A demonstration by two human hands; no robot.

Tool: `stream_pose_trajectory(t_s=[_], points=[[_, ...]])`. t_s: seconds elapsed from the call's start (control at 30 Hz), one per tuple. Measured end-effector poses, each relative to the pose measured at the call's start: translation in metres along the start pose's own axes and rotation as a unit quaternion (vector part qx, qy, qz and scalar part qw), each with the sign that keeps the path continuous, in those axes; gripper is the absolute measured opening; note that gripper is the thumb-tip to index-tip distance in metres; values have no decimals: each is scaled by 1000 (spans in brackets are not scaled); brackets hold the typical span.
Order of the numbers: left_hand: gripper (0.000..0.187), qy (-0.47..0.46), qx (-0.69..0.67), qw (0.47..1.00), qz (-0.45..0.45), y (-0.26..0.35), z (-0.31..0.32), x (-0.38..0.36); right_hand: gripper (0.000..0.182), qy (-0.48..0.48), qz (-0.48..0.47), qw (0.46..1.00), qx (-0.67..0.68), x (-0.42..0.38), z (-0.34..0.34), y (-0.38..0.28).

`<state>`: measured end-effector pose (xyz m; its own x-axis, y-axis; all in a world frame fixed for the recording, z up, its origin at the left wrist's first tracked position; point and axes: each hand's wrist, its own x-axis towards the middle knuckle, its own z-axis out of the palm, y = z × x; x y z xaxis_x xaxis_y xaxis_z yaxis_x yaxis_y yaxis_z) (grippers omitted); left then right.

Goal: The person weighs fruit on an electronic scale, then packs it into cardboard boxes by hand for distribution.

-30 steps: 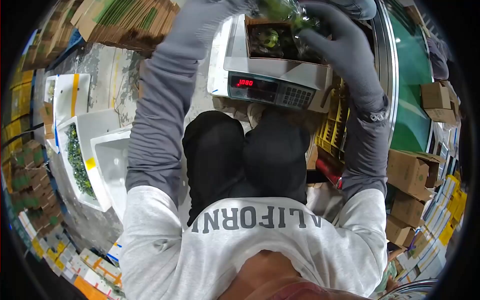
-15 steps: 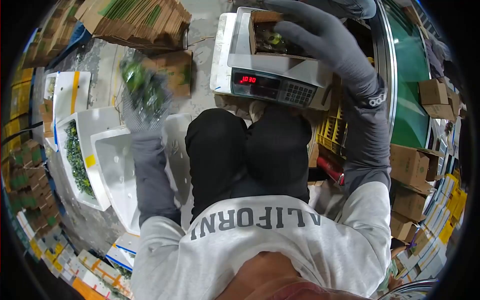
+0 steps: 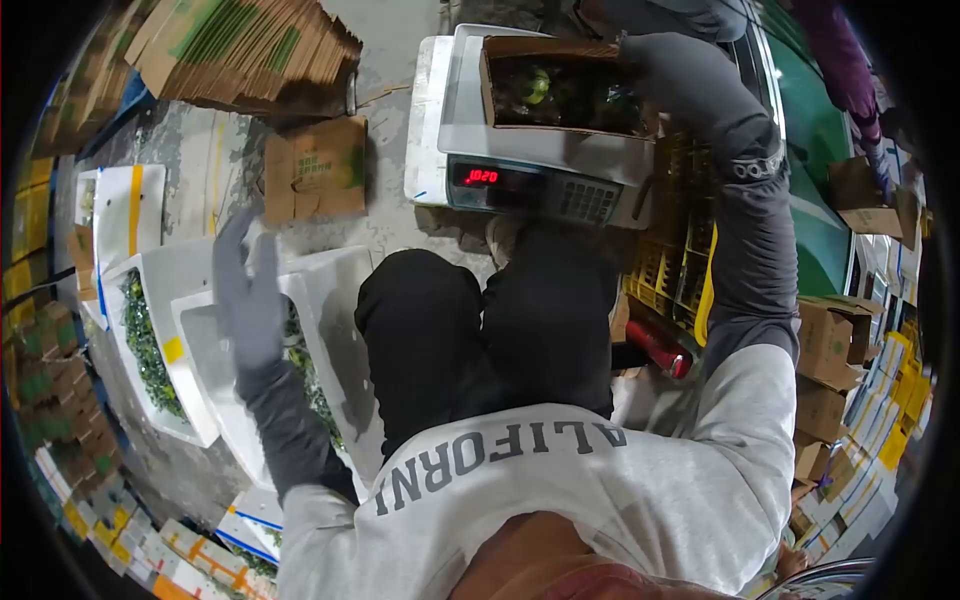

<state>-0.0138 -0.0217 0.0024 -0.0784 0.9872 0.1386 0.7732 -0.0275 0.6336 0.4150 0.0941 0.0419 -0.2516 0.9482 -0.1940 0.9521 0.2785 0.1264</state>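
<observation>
My left hand [image 3: 248, 300], in a grey glove, is raised over the white foam boxes with its fingers apart and nothing in it. Below it, a foam box [image 3: 345, 330] holds green leafy produce. My right hand [image 3: 680, 75], gloved too, overlaps the far right corner of a small cardboard box [image 3: 565, 132]; its fingers are blurred. Inside that box lie dark items in clear wrap with green showing through. The box rests on the tray of a digital scale [image 3: 530, 185], whose red display reads about 1.020.
Stacked flat cardboard [image 3: 250, 55] stands at the back left, with a closed carton [image 3: 316, 170] on the floor before it. Another foam box [image 3: 205, 420] of greens is further left. Yellow crates [image 3: 675, 240] and a green conveyor belt [image 3: 815, 165] flank my right side.
My left hand has let go of the wrapped green produce and come back toward me. My right hand has lowered onto the box's corner. The scale reading dropped from 1.030.
</observation>
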Motion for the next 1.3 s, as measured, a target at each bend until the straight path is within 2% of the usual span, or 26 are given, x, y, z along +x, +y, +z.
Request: stream_pose_trajectory(t_s=[0.03,0.07,0.13,0.17,0.2,0.23,0.27,0.3,0.37,0.43,0.53,0.57,0.63,0.67,0.7,0.73,0.77,0.83,0.87,0.9,0.93,0.97,1.03,1.07,1.17,1.3], points=[[37,1,21,985,172,31,31,24,27,-11,0,1000,-15,2,5,1],[37,17,14,958,287,71,58,40,26,-20,-2,999,-31,7,12,3],[32,-72,-75,904,416,131,106,68,26,-4,-15,999,-48,8,9,-7],[26,-104,-24,905,411,149,134,76,27,-31,-15,996,-79,9,8,-13],[25,-178,133,875,429,156,165,92,25,-54,-12,996,-77,14,13,-16],[28,-228,202,872,382,167,192,105,23,-76,-8,994,-75,21,26,-16],[30,-275,270,861,331,176,219,120,19,-29,-15,997,-69,30,53,-13],[32,-400,362,796,274,174,257,140,17,16,-23,998,-61,40,85,-9],[37,-383,433,766,280,165,286,149,19,-7,27,999,-28,56,121,-18],[37,-404,448,764,229,147,348,173,20,-30,16,999,-14,60,112,-25],[31,-389,536,696,277,164,343,157,22,-38,-47,996,64,66,117,-7],[29,-379,522,699,310,158,335,154,24,-30,-80,993,78,66,116,2],[28,-391,438,733,345,156,284,153,26,-38,-94,960,263,35,60,7],[29,-356,328,812,326,171,230,145,27,-40,-98,930,352,20,41,12],[27,-303,243,839,381,164,203,145,29,-13,-53,903,427,11,42,23],[28,-273,105,884,365,158,177,141,32,15,-6,867,499,-1,46,39],[31,-153,14,898,412,146,168,140,36,43,39,822,566,-11,51,54],[42,-53,-106,940,319,101,166,146,42,-15,88,774,627,-16,75,74],[47,-118,-173,947,242,68,193,150,46,-42,110,748,654,-14,95,81],[51,-183,-238,940,160,31,232,155,61,-50,52,702,709,-4,130,85],[56,-244,-299,920,73,14,253,160,63,-44,68,737,671,1,138,79],[71,-359,-393,836,-133,41,238,153,65,-37,84,770,632,10,141,70],[78,-304,-429,849,-59,72,254,131,68,-57,98,818,564,25,155,45],[75,-305,-428,846,-86,75,258,135,64,-32,155,834,528,34,162,37],[66,-315,-441,827,-152,68,285,147,60,-50,144,788,597,43,182,52],[50,-308,-575,728,-212,13,321,149,56,0,170,639,750,18,183,49]])
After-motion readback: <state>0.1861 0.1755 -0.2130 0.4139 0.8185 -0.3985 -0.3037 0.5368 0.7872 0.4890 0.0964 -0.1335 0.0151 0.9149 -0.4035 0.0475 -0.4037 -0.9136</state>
